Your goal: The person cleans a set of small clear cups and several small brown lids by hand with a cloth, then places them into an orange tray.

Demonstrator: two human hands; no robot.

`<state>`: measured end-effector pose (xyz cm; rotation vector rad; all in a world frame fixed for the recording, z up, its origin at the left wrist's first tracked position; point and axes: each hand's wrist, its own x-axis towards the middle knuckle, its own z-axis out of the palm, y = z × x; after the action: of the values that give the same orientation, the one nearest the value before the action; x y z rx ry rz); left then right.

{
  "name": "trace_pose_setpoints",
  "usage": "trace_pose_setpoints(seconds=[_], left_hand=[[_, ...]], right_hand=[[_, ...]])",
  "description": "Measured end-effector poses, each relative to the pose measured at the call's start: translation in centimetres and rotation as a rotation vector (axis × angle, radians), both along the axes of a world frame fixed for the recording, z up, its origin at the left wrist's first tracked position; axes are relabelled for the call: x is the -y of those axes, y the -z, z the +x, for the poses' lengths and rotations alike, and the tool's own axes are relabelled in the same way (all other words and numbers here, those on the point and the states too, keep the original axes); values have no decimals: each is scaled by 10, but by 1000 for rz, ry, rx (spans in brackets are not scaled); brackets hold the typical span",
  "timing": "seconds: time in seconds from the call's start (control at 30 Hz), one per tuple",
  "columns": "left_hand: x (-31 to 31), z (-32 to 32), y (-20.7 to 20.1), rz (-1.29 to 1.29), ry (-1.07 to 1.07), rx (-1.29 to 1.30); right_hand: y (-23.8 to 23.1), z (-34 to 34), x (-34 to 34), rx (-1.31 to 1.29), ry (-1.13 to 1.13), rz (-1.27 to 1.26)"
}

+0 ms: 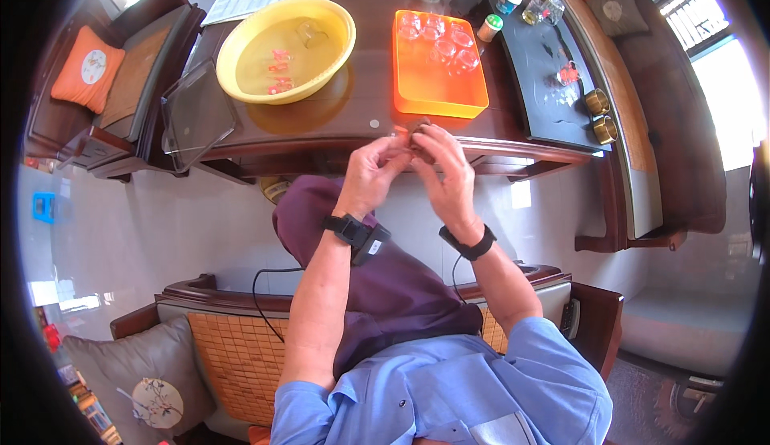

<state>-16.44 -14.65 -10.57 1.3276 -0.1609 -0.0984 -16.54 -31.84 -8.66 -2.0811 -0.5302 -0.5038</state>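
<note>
- right hand [449, 178] pinching a small dark thing [416, 132] just in front of the orange tray [425, 80]
- left hand [369, 180] beside it, fingertips bunched, grip i can't tell
- yellow basin [301, 92] left of the tray

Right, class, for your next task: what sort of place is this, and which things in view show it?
Most likely a living room in a home: a wooden armchair with an orange cushion and a long wooden settee stand around a dark wooden table.
</note>
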Motion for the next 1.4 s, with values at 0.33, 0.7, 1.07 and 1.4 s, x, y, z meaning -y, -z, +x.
trace_pose_setpoints(seconds=[0.33, 0.7, 1.07, 1.4], left_hand=[[-7, 0, -4, -109, -14, 23], [-1, 1, -11, -77, -235, 120], [-2, 3, 3, -137, -163, -8], [-2, -4, -6, 184, 9, 152]], right_hand=[[-21, 8, -19, -116, -39, 7], [-11, 8, -24, -613, -121, 596], [-17, 2, -20, 162, -7, -120], [-22, 45, -6, -801, -172, 339]])
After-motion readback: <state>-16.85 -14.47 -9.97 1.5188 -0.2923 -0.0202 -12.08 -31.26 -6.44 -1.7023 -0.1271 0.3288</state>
